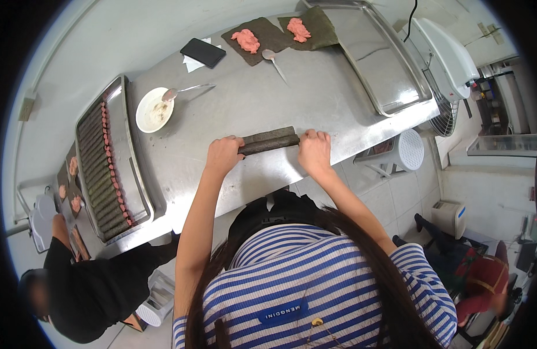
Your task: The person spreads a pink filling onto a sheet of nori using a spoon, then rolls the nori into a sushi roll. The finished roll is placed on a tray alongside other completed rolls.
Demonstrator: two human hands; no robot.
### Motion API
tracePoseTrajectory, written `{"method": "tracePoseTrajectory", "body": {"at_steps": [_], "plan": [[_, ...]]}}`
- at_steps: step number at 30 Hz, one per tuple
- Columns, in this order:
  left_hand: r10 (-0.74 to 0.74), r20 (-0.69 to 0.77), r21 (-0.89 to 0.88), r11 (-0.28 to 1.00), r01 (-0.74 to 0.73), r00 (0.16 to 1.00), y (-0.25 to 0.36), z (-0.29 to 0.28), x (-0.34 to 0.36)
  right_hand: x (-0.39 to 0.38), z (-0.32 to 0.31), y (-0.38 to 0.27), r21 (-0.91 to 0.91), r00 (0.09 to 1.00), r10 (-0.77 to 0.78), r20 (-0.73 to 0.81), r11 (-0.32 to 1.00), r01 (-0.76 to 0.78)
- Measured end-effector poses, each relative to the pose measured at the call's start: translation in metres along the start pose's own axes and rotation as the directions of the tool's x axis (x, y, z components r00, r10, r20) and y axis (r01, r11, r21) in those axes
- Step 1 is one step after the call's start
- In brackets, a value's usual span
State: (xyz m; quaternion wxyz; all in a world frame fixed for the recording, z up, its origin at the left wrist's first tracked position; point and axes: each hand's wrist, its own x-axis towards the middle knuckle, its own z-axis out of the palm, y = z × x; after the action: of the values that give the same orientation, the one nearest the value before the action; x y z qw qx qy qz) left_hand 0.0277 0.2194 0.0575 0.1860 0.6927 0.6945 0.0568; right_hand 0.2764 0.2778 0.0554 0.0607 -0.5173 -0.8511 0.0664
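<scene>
At the table's near edge, a dark green seaweed sheet rolled into a tube lies crosswise, with a flat strip of the sheet showing along its far side. My left hand is closed around its left end, and my right hand grips the right end. Any filling inside the roll is hidden. Farther off, two seaweed sheets lie flat, each bearing a lump of pink paste. A spoon rests beside them. To the left, a white bowl with paste remains holds another spoon.
A metal tray at left holds several finished rolls. Another metal tray stands at right. A black phone lies on paper at the back. A person in black works at far left; a white stool stands under the right side.
</scene>
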Motion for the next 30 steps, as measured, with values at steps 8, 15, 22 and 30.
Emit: {"method": "tracePoseTrajectory", "body": {"at_steps": [8, 15, 22, 30], "plan": [[0.030, -0.013, -0.045, 0.999, -0.030, 0.999, -0.001, -0.003, -0.002, 0.025, 0.025, -0.035, 0.199, 0.852, -0.522, -0.029, 0.833, 0.517], [-0.018, -0.018, -0.032, 0.999, 0.017, 1.000, -0.007, 0.002, -0.012, 0.026, 0.032, -0.033, 0.267, 0.867, -0.496, 0.060, 0.844, 0.464], [-0.063, 0.011, -0.024, 0.998, 0.063, 0.998, -0.007, 0.002, -0.012, 0.015, 0.023, 0.006, 0.086, 0.939, -0.336, 0.076, 0.940, 0.329], [-0.084, 0.046, -0.076, 0.993, 0.088, 0.995, -0.005, -0.010, -0.011, 0.022, 0.031, -0.020, 0.315, 0.804, -0.589, -0.079, 0.751, 0.581]]}}
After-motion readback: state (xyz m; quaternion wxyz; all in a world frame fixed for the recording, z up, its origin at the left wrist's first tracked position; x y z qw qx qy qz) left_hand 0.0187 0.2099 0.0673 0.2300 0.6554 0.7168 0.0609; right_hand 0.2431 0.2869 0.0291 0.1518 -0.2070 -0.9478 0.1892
